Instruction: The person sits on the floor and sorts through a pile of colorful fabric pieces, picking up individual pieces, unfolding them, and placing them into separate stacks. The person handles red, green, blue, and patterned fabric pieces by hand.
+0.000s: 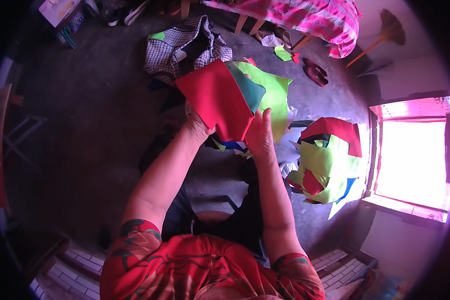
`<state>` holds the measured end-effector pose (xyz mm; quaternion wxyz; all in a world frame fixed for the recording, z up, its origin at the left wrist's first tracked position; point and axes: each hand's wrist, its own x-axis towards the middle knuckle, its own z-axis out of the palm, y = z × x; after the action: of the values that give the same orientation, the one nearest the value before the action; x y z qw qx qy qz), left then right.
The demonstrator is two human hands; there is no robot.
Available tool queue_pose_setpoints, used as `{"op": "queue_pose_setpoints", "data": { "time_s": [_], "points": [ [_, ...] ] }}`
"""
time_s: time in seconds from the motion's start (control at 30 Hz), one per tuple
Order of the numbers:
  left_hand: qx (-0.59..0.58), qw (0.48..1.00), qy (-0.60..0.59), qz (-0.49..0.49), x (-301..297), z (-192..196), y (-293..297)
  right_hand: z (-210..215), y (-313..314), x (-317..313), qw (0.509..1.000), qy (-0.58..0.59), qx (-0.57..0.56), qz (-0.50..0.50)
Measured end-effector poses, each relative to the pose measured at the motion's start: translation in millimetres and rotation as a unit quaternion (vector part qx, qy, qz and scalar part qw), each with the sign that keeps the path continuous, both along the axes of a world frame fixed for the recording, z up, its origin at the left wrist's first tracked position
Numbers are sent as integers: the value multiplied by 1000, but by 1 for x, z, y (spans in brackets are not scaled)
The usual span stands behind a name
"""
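Note:
A flat, four-cornered red cloth piece is held up in front of me. My left hand grips its lower left edge, the fingers partly hidden by the cloth. At its lower right edge is my right hand, thumb upright and fingertips against the cloth, partly out of sight. Behind the red piece a dark green cloth piece shows, and a larger lime green cloth piece spreads to its right. Blue and white scraps peek out below the red cloth.
Right of my hands stands a heap of lime, red and blue cloth pieces, near a bright window. A checked cloth bag lies ahead on the floor. Dark red shoes, a broom and a pink checked cover are farther off.

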<state>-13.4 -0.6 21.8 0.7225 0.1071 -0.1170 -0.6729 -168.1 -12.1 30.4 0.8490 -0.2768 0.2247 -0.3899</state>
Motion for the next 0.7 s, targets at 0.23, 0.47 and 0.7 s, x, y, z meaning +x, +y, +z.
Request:
{"op": "queue_pose_setpoints", "data": {
  "time_s": [0.23, 0.47, 0.7],
  "points": [
    [-14, 999, -4, -34, -5, -2, -1, -8, 7, 9, 985, -51, 156, 58],
    [36, 999, -7, 2, 2, -20, -8, -28, 0, 0, 955, -175, 223, 83],
    [119, 989, -83, 24, 21, -10, -3, -27, -16, -5, 994, -40, 106, -4]
  ]
}}
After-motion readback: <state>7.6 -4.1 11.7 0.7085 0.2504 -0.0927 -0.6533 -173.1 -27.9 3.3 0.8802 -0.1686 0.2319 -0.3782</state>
